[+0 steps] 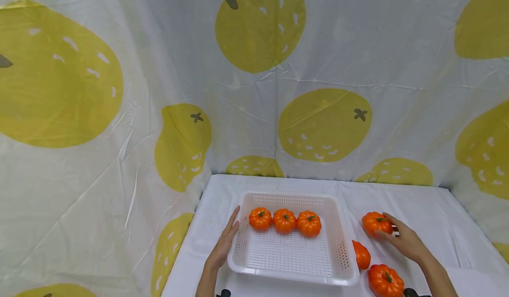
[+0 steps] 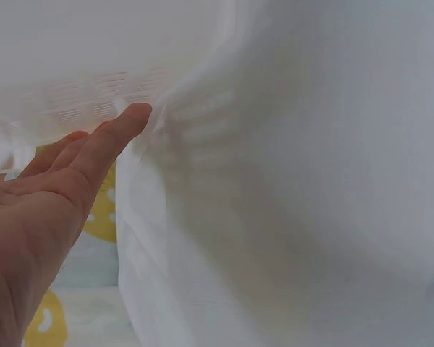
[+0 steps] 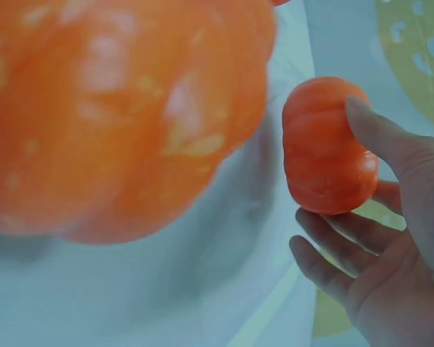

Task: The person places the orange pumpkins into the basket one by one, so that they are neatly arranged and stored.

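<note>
My left hand (image 1: 224, 245) lies along the left side of a white plastic basket (image 1: 288, 258), fingers straight, fingertips close to its rim. In the left wrist view, its fingers (image 2: 112, 141) extend beside the slotted basket wall (image 2: 94, 94). Three small orange pumpkins with green stems sit in a row toward the basket's back, the middle pumpkin (image 1: 284, 221) between the other two. To the right of the basket, my right hand (image 1: 409, 242) holds another orange pumpkin (image 1: 374, 223) between thumb and fingers. The right wrist view shows the thumb against this pumpkin (image 3: 325, 148).
Two more pumpkins are on the white-covered table (image 1: 433, 226): one pumpkin (image 1: 361, 255) partly behind the basket's right wall, one pumpkin (image 1: 385, 281) nearer the front. A lemon-print cloth (image 1: 246, 124) hangs around the table's back and sides.
</note>
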`<control>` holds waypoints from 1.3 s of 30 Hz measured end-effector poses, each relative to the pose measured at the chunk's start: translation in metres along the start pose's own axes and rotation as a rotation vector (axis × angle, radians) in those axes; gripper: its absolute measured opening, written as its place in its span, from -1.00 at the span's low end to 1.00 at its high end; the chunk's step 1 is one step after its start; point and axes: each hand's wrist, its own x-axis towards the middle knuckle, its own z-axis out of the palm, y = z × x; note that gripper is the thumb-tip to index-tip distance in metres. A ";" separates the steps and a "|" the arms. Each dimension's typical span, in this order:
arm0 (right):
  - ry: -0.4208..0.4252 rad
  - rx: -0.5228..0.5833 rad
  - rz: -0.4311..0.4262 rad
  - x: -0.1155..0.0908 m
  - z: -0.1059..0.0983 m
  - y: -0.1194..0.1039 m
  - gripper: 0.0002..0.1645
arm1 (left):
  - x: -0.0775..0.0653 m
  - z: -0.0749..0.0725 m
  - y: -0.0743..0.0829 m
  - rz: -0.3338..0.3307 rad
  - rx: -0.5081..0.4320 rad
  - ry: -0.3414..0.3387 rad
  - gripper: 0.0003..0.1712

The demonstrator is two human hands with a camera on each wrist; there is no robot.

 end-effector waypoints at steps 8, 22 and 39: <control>0.079 -0.009 -0.062 0.001 -0.007 -0.019 0.14 | 0.000 0.000 -0.001 0.001 0.006 0.000 -0.36; 0.181 0.050 -0.179 0.004 -0.007 -0.058 0.05 | 0.000 0.000 0.000 0.004 0.008 0.001 -0.36; 0.133 0.081 -0.327 0.017 0.004 -0.117 -0.02 | -0.001 0.001 0.000 -0.007 0.000 -0.002 -0.33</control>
